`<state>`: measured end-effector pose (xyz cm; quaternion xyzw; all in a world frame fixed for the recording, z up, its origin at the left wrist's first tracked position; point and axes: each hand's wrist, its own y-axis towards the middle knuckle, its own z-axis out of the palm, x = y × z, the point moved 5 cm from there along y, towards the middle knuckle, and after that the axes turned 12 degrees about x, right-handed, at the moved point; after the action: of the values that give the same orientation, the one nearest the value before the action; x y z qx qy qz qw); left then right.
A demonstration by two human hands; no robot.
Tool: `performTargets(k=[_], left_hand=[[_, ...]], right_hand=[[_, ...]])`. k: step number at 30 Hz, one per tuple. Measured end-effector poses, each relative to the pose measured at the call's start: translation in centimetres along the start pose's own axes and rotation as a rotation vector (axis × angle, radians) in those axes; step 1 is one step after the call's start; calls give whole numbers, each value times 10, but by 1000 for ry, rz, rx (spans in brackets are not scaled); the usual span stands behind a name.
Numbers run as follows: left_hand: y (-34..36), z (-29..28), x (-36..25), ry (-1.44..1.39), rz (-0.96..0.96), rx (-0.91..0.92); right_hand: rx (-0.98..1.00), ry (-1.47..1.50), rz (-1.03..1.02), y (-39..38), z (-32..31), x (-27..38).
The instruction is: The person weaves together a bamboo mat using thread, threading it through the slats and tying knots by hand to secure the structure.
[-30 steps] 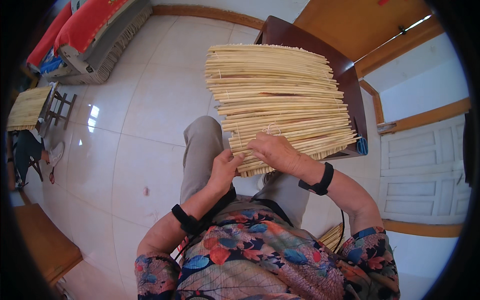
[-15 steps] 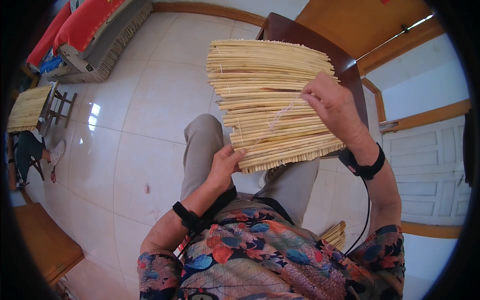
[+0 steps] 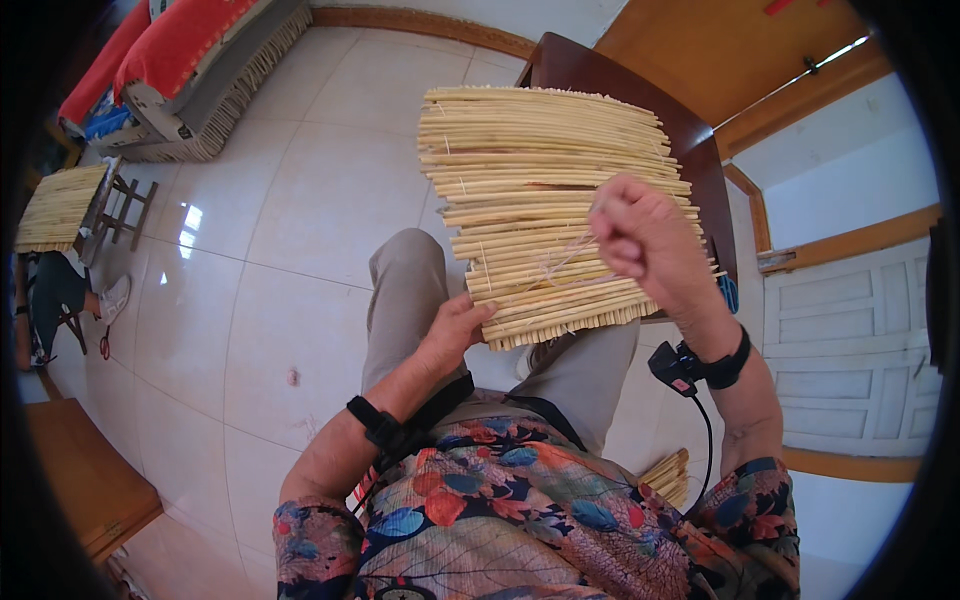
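Note:
A mat of pale yellow reed stalks (image 3: 560, 140), bound side by side with thin thread stitches, lies across the dark table's edge and over my knees. My left hand (image 3: 452, 330) grips its near left corner, thumb on top, the other fingers partly hidden. Above the mat's right half, my right hand (image 3: 648, 238) is closed in a pinch on a thin whitish thread (image 3: 562, 262). The thread runs slack from those fingers down over the near stalks toward my left hand.
A dark red-brown table (image 3: 705, 175) stands beneath the mat, with a blue-handled object (image 3: 729, 293) at its right. Cut stalks (image 3: 668, 476) lie low at my right. Far left, another person's leg (image 3: 60, 300) shows beside a second reed mat (image 3: 58, 210). A wooden box (image 3: 90, 485) stands lower left.
My right hand has turned at the wrist and come slightly nearer to me, its fingers more curled, uncovering the blue-handled object. My left hand keeps its grip on the mat's corner.

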<state>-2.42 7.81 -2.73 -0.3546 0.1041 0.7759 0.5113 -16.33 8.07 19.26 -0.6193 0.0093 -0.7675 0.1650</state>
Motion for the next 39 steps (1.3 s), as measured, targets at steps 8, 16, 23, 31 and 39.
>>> performTargets(k=[8, 16, 23, 31, 39], left_hand=[[-2, -6, 6, -12, -16, -17], [-2, 0, 5, -25, 38, -53], [0, 2, 7, -141, -41, 47], [-2, 1, 5, -126, -135, 76], [-5, 9, 6, -163, -100, 73]], right_hand=[[-155, -109, -921, -56, -48, 177], [-246, -221, -797, -36, -61, 165], [-497, -327, -530, -48, -137, 142], [-520, -1897, -387, -21, -72, 60], [220, -1442, -42, 15, -8, -98]])
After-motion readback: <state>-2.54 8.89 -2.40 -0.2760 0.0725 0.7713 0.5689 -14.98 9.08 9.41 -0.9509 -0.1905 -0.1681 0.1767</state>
